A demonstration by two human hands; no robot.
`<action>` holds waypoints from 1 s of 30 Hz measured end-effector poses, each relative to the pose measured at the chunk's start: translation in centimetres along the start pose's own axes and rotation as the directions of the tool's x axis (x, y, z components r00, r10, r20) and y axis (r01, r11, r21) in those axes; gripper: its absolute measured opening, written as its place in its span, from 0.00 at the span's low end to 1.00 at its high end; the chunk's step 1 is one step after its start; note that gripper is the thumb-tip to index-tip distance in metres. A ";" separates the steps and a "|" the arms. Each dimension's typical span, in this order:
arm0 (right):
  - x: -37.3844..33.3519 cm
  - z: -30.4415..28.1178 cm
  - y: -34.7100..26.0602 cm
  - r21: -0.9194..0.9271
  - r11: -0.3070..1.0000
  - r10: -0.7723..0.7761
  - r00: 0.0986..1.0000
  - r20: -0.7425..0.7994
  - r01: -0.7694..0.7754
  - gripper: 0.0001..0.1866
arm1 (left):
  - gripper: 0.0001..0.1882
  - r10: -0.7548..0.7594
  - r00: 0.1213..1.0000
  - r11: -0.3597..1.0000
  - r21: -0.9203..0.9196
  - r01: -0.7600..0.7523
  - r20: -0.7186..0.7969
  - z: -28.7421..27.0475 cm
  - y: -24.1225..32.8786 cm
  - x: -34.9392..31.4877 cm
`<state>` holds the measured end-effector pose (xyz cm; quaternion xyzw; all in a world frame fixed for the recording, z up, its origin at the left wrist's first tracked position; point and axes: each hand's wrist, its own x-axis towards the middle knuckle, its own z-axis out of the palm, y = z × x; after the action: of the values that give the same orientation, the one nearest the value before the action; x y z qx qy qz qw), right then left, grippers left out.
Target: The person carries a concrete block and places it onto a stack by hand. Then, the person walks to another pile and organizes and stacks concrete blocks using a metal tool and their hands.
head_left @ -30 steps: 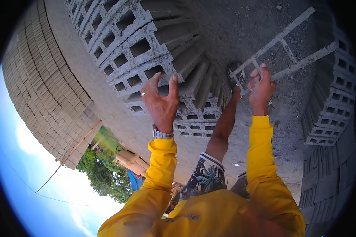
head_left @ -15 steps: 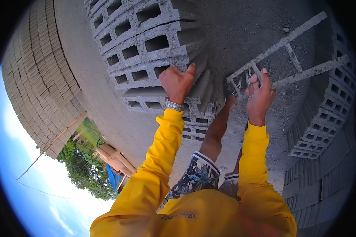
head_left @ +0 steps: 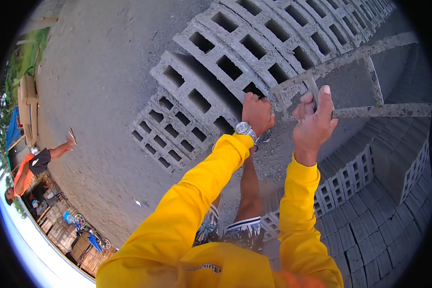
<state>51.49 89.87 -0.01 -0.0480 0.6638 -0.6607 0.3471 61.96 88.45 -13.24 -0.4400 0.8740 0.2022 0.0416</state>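
Note:
My left hand [head_left: 258, 114], with a metal watch at its wrist, is closed at the near end of a grey hollow concrete block [head_left: 216, 62], its fingers curled by one of the holes. This block leans in a long row of similar blocks [head_left: 273, 53]. Beside it, my right hand [head_left: 314, 126] is closed around a bar of a ladder-like metal frame [head_left: 381, 111] crusted with dried cement. The frame's near end lies close to the row and to my left hand. My palm and fingers hide part of the gripped bar.
A separate block [head_left: 192, 91] and a small group of blocks [head_left: 165, 129] stand at the row's left end. More stacked blocks [head_left: 350, 177] fill the lower right. Across the grey ground [head_left: 91, 105], a person in orange [head_left: 26, 175] walks near a parked motorcycle [head_left: 91, 233].
The view has swung, bringing the block row across the top and a person in at left. My left hand has come nearer my right, still at a block; the right keeps the frame.

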 end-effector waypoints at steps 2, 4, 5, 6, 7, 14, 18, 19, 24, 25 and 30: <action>0.0 3.7 -1.4 -0.027 0.976 -0.211 0.969 0.129 0.216 0.22 | 0.20 0.023 1.000 0.999 -0.043 -0.024 -0.015 0.3 -1.2 -0.7; 0.3 6.7 -4.3 0.063 0.890 -0.447 0.838 0.312 0.451 0.24 | 0.19 -0.001 1.000 0.996 -0.086 -0.001 -0.019 0.6 -1.6 -1.2; 0.8 7.5 -6.3 0.138 0.859 -0.493 0.728 0.476 0.492 0.24 | 0.19 0.014 1.000 0.996 -0.083 -0.015 -0.007 0.8 -1.9 -1.2; 1.2 8.2 -8.4 0.210 0.828 -0.526 0.590 0.613 0.520 0.25 | 0.19 0.005 1.000 0.992 -0.126 -0.007 -0.018 0.7 -1.3 -1.1; 0.9 9.3 -9.7 0.176 0.821 -0.517 0.575 0.634 0.543 0.25 | 0.15 0.032 0.999 0.991 -0.131 -0.032 -0.003 0.3 -0.5 -0.8; 4.6 12.5 6.4 -0.288 0.870 -0.278 0.881 0.383 0.400 0.22 | 0.15 0.044 0.988 0.977 -0.198 -0.073 -0.149 2.6 -0.8 -0.6; 4.5 12.6 6.0 -0.260 0.937 -0.159 0.948 0.275 0.232 0.23 | 0.14 0.041 0.997 0.978 -0.204 -0.054 -0.066 1.8 -1.2 -0.4; 4.3 12.6 4.8 -0.225 0.937 -0.189 0.928 0.320 0.268 0.23 | 0.14 0.048 0.997 0.980 -0.189 -0.059 -0.058 1.5 -1.3 -0.4; 0.3 13.8 -4.0 0.223 0.858 -0.502 0.666 0.552 0.462 0.24 | 0.08 0.040 0.999 0.992 -0.116 -0.043 -0.024 0.6 -1.2 -0.7; 0.3 13.6 -3.7 0.223 0.858 -0.503 0.666 0.551 0.463 0.24 | 0.08 0.040 0.999 0.992 -0.116 -0.043 -0.024 0.9 -1.3 -0.7; 3.9 10.0 7.9 -0.359 0.779 -0.371 0.839 0.398 0.515 0.24 | 0.07 0.047 0.982 0.971 -0.223 -0.088 -0.183 1.9 -0.7 -0.4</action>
<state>56.94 80.36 -7.57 -0.3854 0.7061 -0.5356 0.2571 62.56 89.10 -15.14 -0.4277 0.8594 0.2639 -0.0942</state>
